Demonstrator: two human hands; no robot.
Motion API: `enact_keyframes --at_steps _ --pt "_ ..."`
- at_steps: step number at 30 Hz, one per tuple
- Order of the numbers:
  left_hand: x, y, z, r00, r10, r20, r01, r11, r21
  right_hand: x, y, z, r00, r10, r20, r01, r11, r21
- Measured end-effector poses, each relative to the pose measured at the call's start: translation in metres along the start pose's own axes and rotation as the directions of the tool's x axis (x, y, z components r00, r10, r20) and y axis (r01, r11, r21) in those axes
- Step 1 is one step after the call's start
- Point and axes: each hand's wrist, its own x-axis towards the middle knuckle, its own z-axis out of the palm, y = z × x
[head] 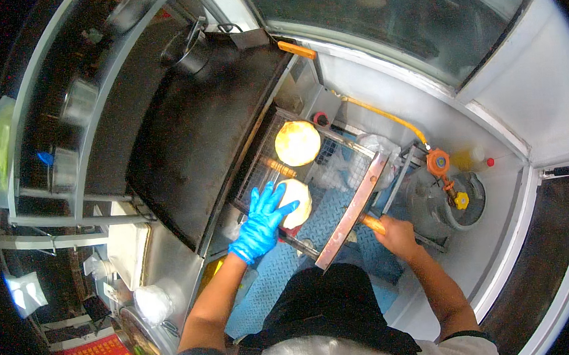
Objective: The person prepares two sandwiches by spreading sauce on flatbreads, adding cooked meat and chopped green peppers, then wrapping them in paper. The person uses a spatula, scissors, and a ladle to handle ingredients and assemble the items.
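Observation:
A wire-mesh drawer (361,174) with a metal front plate (349,212) is pulled out from beneath the griddle. My right hand (397,236) grips the wooden handle (373,224) on that front plate. On the mesh lie two round flatbreads: a browned flatbread (298,143) farther off and a paler flatbread (297,204) nearer me. Wearing a blue disposable glove, my left hand (263,223) spreads its fingers at the paler flatbread's left side. The thumb lies over this bread, partly covering it. Between the breads, a second wooden handle (281,168) shows.
The dark flat griddle (216,118) fills the upper left, with a metal pot (189,55) at its far end. An orange-handled tool (297,49) rests at its corner. Right of the drawer stands a gas cylinder (419,195) with an orange regulator (438,162) and yellow hose (384,113).

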Motion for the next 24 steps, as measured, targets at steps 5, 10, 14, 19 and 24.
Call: enact_keyframes --at_steps 5,10,14,19,24 --pt "0.055 -0.021 0.0 0.807 -0.591 -0.025 0.426 0.611 -0.668 0.0 0.001 0.004 1.0 0.013 0.023 -0.014 1.0 0.006" --pt "0.145 -0.043 0.012 0.648 -0.755 0.101 0.748 0.606 -0.269 -0.001 0.009 0.017 0.993 0.067 0.093 -0.059 0.994 -0.091" --pt "0.153 -0.022 0.002 0.732 -0.681 -0.004 0.597 0.644 -0.478 0.002 0.004 0.008 0.985 0.114 0.128 -0.095 0.984 -0.149" --pt "0.147 -0.019 0.023 0.714 -0.664 -0.22 0.31 0.582 -0.752 0.011 -0.012 0.0 0.962 0.176 0.211 -0.14 0.975 -0.172" --pt "0.083 -0.023 -0.044 0.637 -0.768 -0.061 0.04 0.112 -0.993 0.057 -0.056 0.005 0.997 -0.036 0.062 0.039 0.998 -0.042"
